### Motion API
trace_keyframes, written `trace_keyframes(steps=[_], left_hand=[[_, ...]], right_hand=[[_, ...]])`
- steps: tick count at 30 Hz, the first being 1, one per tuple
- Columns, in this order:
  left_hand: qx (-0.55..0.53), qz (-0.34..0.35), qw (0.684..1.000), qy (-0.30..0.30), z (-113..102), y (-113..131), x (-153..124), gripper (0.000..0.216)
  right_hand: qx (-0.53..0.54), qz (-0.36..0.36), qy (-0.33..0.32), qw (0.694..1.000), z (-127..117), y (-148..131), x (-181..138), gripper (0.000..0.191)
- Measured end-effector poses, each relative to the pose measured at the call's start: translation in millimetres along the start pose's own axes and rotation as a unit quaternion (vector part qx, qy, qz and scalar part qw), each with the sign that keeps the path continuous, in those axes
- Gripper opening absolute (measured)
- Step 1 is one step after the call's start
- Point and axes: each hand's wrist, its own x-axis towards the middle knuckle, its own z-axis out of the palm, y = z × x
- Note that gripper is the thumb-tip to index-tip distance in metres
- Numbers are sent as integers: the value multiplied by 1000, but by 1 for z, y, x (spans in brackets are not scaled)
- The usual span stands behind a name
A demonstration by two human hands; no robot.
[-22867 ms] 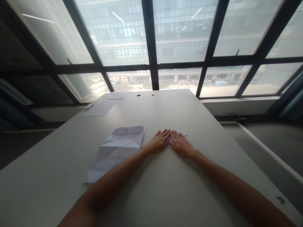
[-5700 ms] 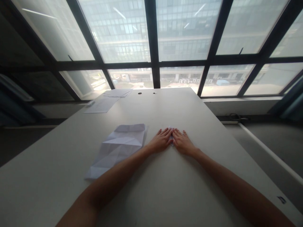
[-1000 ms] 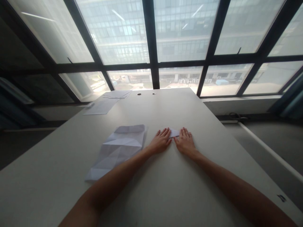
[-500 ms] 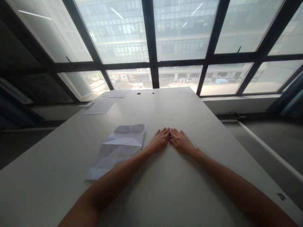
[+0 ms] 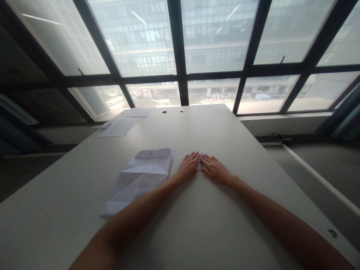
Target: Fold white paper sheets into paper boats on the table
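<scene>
My left hand [image 5: 189, 167] and my right hand [image 5: 214, 170] lie flat, palms down, side by side on the white table [image 5: 197, 225], fingers stretched toward the window. Both press on a small folded white paper [image 5: 200, 156]; only a sliver of it shows between the fingertips. To the left of my left hand lies a larger creased white sheet [image 5: 139, 177], flat on the table and apart from both hands.
Loose paper sheets [image 5: 123, 123] lie at the far left of the table near two small round holes [image 5: 164, 111]. Large dark-framed windows [image 5: 180, 52] stand behind the table. The table's right edge drops to a grey floor with a white rail [image 5: 315, 172].
A second ago my hands were apart with the small paper showing between them; they have come together over it. My right hand has slid left.
</scene>
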Motion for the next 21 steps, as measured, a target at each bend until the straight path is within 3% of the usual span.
trace_keyframes(steps=[5, 17, 21], left_hand=[[14, 11, 1000, -11, -2, 2, 0, 54], [11, 8, 1000, -4, 2, 0, 1, 57], [13, 4, 1000, -5, 2, 0, 2, 55]], right_hand=[[-1, -22, 1, 1000, 2, -3, -1, 63], [-42, 182, 37, 982, 12, -10, 2, 70], [-38, 211, 65, 975, 14, -6, 2, 66]])
